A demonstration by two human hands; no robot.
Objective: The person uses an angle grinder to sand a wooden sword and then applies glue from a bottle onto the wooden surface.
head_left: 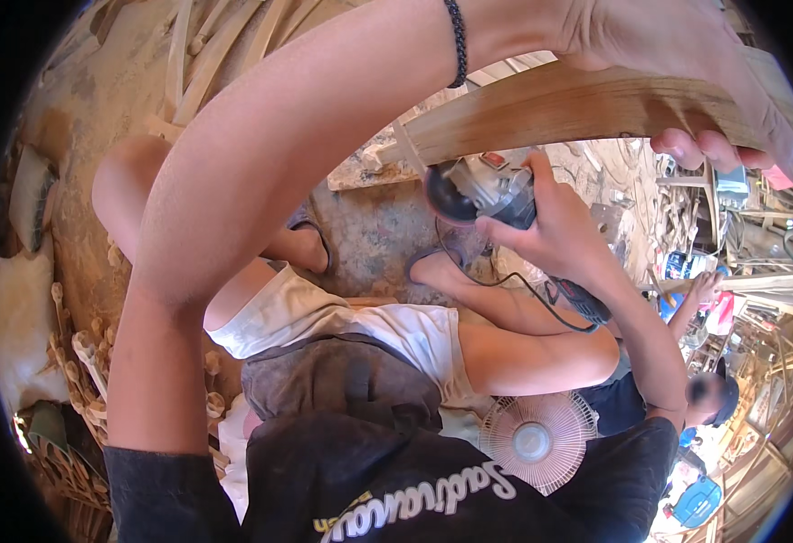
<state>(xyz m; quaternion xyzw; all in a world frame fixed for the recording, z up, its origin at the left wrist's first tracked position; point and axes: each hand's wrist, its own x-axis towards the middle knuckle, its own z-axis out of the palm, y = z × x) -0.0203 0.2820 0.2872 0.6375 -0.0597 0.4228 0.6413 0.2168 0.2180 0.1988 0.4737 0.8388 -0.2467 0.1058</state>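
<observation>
My left arm reaches across the top of the view, with a dark braided bracelet at the wrist. The left hand [686, 68] is closed over a long brown wooden board [541, 100], its fingertips curled round the lower edge. Below the board, my right hand [559, 226] grips an angle grinder [502, 192] with a grey metal head. The grinder's round black disc [449, 197] sits close under the board's edge; I cannot tell whether they touch. A dark cord [532, 291] loops beneath that hand.
Wooden strips [206, 68] lie on the dusty floor at the upper left. Carved wooden pieces [84, 362] are heaped at the left. A round fan [532, 441] stands by my right side. Another person [708, 398] sits at the right, among wood scraps and clutter.
</observation>
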